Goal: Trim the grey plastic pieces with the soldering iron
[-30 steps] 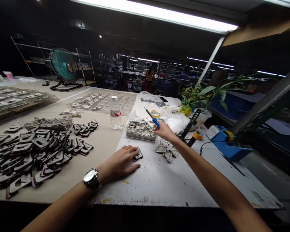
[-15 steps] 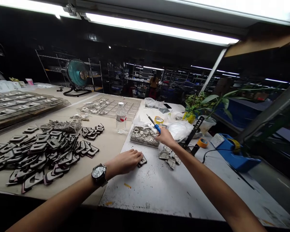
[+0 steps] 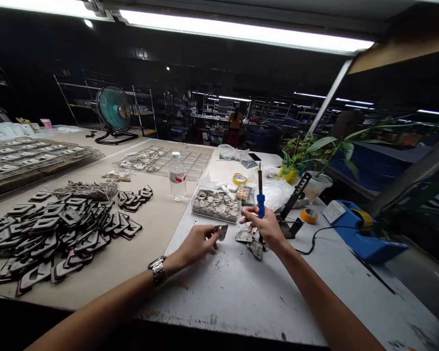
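Beside a scrap tray (image 3: 215, 205), right fingers (image 3: 251, 214) grip a soldering iron (image 3: 260, 204), left fingers (image 3: 212, 235) pinch a dark piece (image 3: 223, 232).

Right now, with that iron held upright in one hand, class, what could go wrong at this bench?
The soldering iron stands upright in the right hand, its shaft near the white plastic bag; if it is hot, which cannot be told, it might scorch the bag. The left hand holds a small dark piece close by, so a slip could burn that hand. Loose pieces under the right hand could get knocked about.
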`<state>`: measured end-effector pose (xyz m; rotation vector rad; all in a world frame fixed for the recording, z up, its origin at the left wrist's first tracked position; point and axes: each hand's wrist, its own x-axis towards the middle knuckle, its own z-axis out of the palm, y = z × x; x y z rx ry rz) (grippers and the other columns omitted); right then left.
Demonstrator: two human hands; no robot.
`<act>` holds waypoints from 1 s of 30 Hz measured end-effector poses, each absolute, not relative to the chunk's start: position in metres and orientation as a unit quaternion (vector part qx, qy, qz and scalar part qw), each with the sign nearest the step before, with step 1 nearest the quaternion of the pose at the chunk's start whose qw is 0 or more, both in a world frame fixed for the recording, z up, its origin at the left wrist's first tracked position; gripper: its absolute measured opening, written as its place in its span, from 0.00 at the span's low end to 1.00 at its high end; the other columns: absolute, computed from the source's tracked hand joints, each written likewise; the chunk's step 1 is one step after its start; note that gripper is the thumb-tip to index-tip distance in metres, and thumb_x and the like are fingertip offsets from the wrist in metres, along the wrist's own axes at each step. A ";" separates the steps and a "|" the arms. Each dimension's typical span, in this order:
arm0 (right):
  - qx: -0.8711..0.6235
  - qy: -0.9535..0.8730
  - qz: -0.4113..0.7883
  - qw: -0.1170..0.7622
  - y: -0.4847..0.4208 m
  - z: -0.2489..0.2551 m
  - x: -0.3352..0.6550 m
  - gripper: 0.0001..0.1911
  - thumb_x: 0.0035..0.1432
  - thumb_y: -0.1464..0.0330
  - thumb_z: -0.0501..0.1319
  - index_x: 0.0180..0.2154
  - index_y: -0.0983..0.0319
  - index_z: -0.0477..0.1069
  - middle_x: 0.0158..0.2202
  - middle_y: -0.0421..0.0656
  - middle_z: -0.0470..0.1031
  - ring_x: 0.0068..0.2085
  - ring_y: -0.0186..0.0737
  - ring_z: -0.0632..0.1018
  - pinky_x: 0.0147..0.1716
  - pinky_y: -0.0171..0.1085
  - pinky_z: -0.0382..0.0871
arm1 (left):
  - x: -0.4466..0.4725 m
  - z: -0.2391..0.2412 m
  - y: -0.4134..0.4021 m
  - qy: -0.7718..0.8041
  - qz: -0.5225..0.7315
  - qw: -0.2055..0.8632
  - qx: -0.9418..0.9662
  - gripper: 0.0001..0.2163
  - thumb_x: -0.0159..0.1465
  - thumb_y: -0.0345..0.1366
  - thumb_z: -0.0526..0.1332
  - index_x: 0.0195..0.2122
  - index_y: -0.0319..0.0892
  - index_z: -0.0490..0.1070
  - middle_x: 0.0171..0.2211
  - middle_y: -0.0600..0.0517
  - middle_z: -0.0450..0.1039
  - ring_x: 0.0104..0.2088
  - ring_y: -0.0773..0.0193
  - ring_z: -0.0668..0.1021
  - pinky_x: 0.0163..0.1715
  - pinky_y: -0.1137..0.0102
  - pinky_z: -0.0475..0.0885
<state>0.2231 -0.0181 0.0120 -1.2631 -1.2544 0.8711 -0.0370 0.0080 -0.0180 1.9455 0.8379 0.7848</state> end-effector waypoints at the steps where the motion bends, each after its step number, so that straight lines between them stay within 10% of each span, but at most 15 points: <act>1: -0.518 -0.529 0.384 0.551 -0.022 0.009 0.220 0.33 0.53 0.42 0.77 0.36 0.57 0.62 0.45 0.46 0.79 0.39 0.49 0.87 0.25 0.39 0.80 | -0.028 -0.017 0.008 0.355 0.322 0.513 0.712 0.21 0.74 0.57 0.65 0.35 0.43 0.75 0.30 0.47 0.81 0.29 0.57 0.85 0.24 0.70 0.73; 14: -0.488 -0.449 0.451 0.598 -0.040 -0.009 0.199 0.37 0.45 0.51 0.86 0.32 0.56 0.59 0.36 0.42 0.83 0.36 0.42 0.82 0.40 0.44 0.85 | -0.010 -0.034 0.009 0.376 0.310 0.692 0.532 0.25 0.64 0.60 0.74 0.33 0.40 0.76 0.25 0.42 0.83 0.19 0.63 0.80 0.22 0.71 0.74; 22: -0.524 -0.500 0.421 0.546 -0.049 -0.007 0.187 0.31 0.57 0.49 0.79 0.33 0.56 0.59 0.40 0.41 0.81 0.24 0.31 0.70 0.21 0.36 0.67 | -0.008 -0.032 0.000 0.362 0.323 0.662 0.571 0.25 0.66 0.60 0.73 0.33 0.41 0.76 0.24 0.44 0.83 0.21 0.59 0.83 0.21 0.69 0.77; 30: -0.536 -0.524 0.437 0.497 -0.051 0.000 0.185 0.30 0.50 0.51 0.83 0.31 0.57 0.65 0.37 0.45 0.84 0.36 0.44 0.85 0.38 0.43 0.84 | -0.010 -0.026 0.000 0.376 0.327 0.696 0.517 0.21 0.69 0.53 0.73 0.34 0.37 0.80 0.26 0.43 0.84 0.21 0.65 0.82 0.22 0.73 0.77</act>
